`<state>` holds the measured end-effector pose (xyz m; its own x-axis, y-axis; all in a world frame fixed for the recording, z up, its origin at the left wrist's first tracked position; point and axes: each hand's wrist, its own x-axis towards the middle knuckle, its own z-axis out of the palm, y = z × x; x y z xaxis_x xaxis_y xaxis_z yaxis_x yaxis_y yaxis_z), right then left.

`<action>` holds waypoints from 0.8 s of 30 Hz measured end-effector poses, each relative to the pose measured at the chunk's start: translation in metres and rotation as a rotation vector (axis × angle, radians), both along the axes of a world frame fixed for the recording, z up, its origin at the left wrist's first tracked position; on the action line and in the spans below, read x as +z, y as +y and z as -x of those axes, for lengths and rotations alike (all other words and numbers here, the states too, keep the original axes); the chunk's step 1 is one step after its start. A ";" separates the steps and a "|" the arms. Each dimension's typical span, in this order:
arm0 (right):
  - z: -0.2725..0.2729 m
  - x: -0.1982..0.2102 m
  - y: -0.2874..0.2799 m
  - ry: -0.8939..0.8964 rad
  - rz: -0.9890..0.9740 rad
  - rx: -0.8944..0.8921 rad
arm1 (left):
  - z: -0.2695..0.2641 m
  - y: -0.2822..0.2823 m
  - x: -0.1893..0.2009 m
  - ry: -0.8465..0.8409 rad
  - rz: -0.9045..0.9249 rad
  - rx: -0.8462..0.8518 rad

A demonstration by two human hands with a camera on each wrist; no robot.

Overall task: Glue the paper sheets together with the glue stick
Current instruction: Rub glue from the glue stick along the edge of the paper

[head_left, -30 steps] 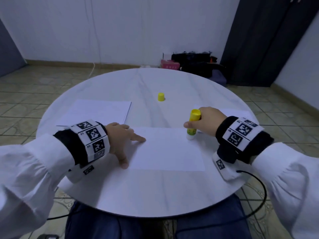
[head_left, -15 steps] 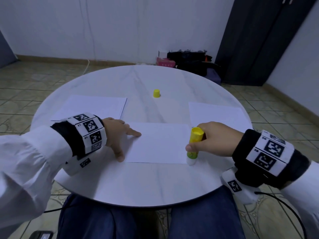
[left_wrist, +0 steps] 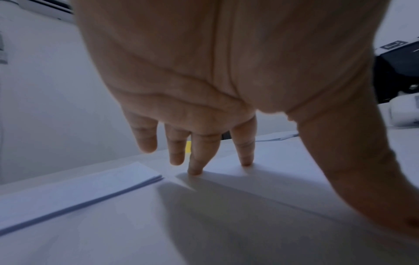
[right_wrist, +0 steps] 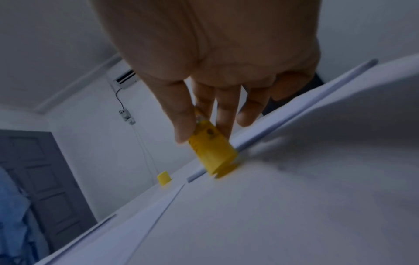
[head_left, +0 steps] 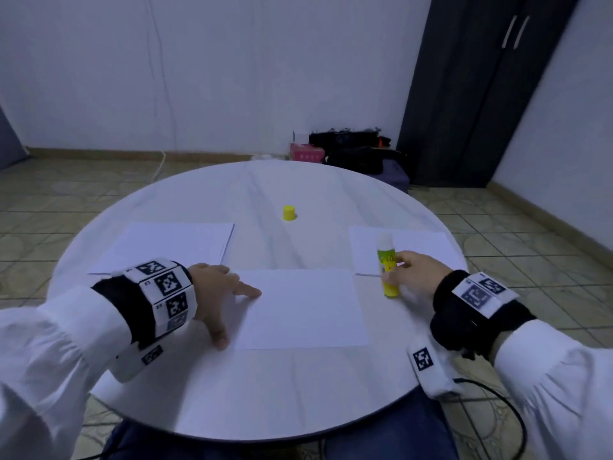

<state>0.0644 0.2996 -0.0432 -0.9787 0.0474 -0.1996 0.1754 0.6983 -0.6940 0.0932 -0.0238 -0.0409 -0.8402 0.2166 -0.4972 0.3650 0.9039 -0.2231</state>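
In the head view, the left hand (head_left: 215, 293) lies spread and relaxed at lower left, fingertips pressing the left edge of the centre paper sheet (head_left: 302, 307) on the round table (head_left: 265, 393). Right of centre, the right hand (head_left: 411, 273) pinches the upright glue stick (head_left: 387, 267), its base on the table; the yellow cap (head_left: 289, 213) stands above centre. The left wrist view shows straight fingers (left_wrist: 195, 157) touching paper. In the right wrist view, thumb and fingers (right_wrist: 181, 114) grasp the glue stick mid-frame.

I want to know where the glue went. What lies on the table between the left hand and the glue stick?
In the head view, the middle paper sheet lies between the left hand and the glue stick, held upright beside it by the right hand.
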 end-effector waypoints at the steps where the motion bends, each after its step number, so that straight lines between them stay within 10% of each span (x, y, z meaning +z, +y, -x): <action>1: 0.002 0.002 0.002 -0.009 -0.040 -0.007 | 0.000 -0.001 0.000 -0.005 -0.007 0.004; 24: 0.009 0.031 0.016 -0.303 -0.504 0.014 | 0.005 -0.007 -0.001 -0.124 -0.189 0.136</action>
